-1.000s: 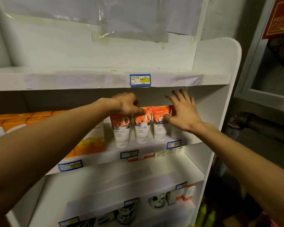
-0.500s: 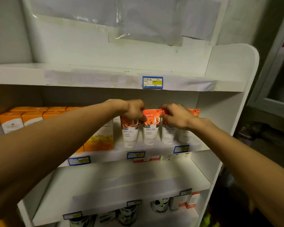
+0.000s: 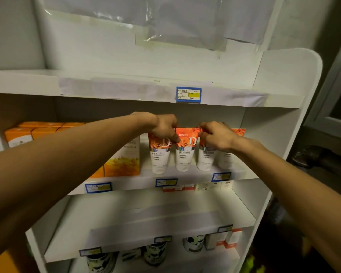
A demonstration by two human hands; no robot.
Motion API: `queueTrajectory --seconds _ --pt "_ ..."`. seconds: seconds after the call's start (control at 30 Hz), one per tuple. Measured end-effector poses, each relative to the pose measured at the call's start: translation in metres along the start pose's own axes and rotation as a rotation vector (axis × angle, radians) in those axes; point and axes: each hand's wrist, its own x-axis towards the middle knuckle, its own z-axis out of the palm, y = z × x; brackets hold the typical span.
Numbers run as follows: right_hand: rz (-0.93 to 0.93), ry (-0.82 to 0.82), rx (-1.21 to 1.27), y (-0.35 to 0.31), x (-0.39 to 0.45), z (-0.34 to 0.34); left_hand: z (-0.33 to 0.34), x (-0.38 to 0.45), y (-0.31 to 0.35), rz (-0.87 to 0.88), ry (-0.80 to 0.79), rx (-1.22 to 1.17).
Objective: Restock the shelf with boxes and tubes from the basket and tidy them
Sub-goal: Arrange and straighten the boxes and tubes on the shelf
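Note:
Several white tubes with orange rose tops stand cap-down in a row on the middle shelf (image 3: 185, 177). My left hand (image 3: 163, 127) pinches the top edge of the leftmost tube (image 3: 158, 154). My right hand (image 3: 215, 136) grips the top of the third tube (image 3: 205, 158). The second tube (image 3: 185, 152) stands between my hands, and a fourth tube (image 3: 227, 158) is partly hidden behind my right wrist. Orange and white boxes (image 3: 123, 160) stand to the left of the tubes. The basket is not in view.
The top shelf (image 3: 106, 85) carries a blue price label (image 3: 188, 94). The shelf below (image 3: 146, 223) is bare, with small boxes tucked at its back edge. Black-and-white jars (image 3: 155, 253) fill the bottom shelf. A grey door frame stands to the right.
My right hand went from open fingers resting on the tubes to a closed grip on the third tube's top. The view shifted down and left a little.

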Motion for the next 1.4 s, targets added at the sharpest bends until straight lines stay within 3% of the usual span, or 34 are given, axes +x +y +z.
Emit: queueTrajectory --seconds 1.07,1.4 --pt "0.018 -0.004 0.024 -0.001 -0.001 -0.005 0.003 -0.003 0.002 0.019 0.008 0.019" --pt "-0.023 0.084 0.002 0.002 -0.009 -0.007 -0.009 -0.012 -0.009 0.038 0.031 -0.032"
